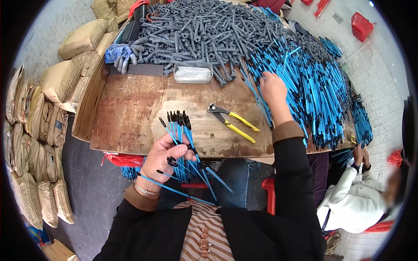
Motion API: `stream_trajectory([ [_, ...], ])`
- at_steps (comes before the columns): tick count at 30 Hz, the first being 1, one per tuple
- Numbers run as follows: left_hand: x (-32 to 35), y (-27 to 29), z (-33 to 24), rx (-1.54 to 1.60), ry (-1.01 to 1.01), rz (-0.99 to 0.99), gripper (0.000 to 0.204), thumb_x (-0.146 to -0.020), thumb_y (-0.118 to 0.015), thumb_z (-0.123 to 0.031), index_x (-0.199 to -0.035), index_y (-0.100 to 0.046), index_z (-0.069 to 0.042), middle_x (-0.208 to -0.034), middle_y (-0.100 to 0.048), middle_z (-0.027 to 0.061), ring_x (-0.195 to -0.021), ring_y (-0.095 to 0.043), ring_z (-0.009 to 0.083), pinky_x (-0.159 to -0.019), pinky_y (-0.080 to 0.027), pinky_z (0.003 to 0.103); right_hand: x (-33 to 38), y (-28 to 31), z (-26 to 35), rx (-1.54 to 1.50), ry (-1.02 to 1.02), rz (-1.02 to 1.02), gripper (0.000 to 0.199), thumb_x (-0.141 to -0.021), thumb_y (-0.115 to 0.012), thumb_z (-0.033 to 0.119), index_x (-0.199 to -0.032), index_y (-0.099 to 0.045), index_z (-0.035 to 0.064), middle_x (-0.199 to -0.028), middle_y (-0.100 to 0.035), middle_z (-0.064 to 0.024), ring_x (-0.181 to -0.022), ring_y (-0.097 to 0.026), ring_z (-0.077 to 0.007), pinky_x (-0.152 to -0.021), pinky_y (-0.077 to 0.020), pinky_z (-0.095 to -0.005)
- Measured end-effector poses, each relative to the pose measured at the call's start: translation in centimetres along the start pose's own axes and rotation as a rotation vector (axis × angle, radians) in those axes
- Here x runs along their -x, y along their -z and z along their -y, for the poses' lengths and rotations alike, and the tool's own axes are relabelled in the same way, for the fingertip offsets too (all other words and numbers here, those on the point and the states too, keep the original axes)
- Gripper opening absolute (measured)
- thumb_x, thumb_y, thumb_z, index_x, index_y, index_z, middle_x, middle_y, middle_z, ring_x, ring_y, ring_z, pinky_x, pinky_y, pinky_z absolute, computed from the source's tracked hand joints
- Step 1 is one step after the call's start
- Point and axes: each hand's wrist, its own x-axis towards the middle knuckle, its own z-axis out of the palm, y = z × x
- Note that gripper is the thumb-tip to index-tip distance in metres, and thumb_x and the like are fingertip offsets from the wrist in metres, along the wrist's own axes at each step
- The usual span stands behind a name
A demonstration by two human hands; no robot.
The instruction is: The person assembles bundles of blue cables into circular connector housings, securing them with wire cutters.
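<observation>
Worn brown wooden surface (130, 108) is carrying a large twelve-to-three-o'clock heap of thin blue plastic rods with black tips (313, 87), where the right hand (273, 87) is reaching half-closed, while the left hand (163, 158) is gripping a small gathered bundle (180, 130) at six o'clock, most still unpicked.

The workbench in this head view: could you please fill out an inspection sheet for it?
Surface: worn wooden tabletop, scuffed, its middle bare.
Job's things: a bundle of blue rods with black tips in the left hand; a large heap of blue rods on the right side.
Clutter: a pile of grey plastic parts at the far edge, a small tray of white pieces, yellow-handled pliers, blue gloves.
Hands: left closed around the bundle; right hand resting on the blue heap, grip unclear.
Cables: nothing seen.
Surroundings: stacked tan sacks on the left; another person in a white top at lower right.
</observation>
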Motion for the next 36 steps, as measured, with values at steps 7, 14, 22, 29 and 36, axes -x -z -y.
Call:
stream_trajectory([
  [7,1.5,2.4,-0.8,-0.083,0.061,0.103,0.019,-0.081,-0.065,-0.013,-0.094,-0.057,-0.003,-0.072,-0.058,0.0060,-0.068,-0.058,0.0179,-0.063,-0.046,0.029,-3.0,-4.4,-1.2,0.400,-0.055,0.089,0.018,-0.083,-0.051,0.020,-0.091,-0.061,0.0072,-0.084,-0.064,-0.0119,-0.078,-0.064,-0.0285,-0.067,-0.0521,-0.0415],
  [14,0.8,2.4,-0.4,0.088,-0.018,0.118,0.020,-0.082,-0.063,-0.011,-0.099,-0.056,-0.004,-0.079,-0.061,0.0083,-0.070,-0.059,0.0176,-0.063,-0.047,0.028,-2.7,1.8,1.4,0.362,-0.027,0.027,0.019,-0.089,-0.044,0.021,-0.090,-0.053,0.0050,-0.088,-0.063,-0.0160,-0.078,-0.062,-0.0341,-0.067,-0.0503,-0.0452],
  [22,-0.7,3.4,0.6,0.198,-0.033,0.158,0.027,-0.082,-0.063,-0.010,-0.108,-0.056,-0.007,-0.093,-0.064,0.0118,-0.082,-0.063,0.0199,-0.073,-0.052,0.032,5.2,16.2,8.5,-0.988,0.171,0.163,0.023,-0.092,-0.048,0.015,-0.105,-0.057,-0.0022,-0.079,-0.059,-0.0049,-0.069,-0.058,-0.0129,-0.062,-0.0464,-0.0256],
  [29,-0.4,2.6,0.7,0.248,-0.061,0.175,0.027,-0.081,-0.063,-0.009,-0.107,-0.057,-0.007,-0.093,-0.064,0.0090,-0.081,-0.063,0.0191,-0.073,-0.052,0.031,15.6,8.8,11.4,-1.226,0.081,0.762,0.021,-0.092,-0.050,0.012,-0.104,-0.056,-0.0036,-0.077,-0.059,-0.0038,-0.065,-0.055,-0.0097,-0.060,-0.0458,-0.0227],
  [36,0.8,0.9,0.8,0.085,-0.110,0.149,0.032,-0.077,-0.067,-0.006,-0.107,-0.057,-0.007,-0.090,-0.064,0.0075,-0.081,-0.063,0.0181,-0.072,-0.050,0.028,18.9,7.6,12.6,-1.121,0.060,0.521,0.019,-0.093,-0.048,0.012,-0.102,-0.056,-0.0029,-0.075,-0.059,-0.0035,-0.064,-0.055,-0.0103,-0.060,-0.0463,-0.0239],
])
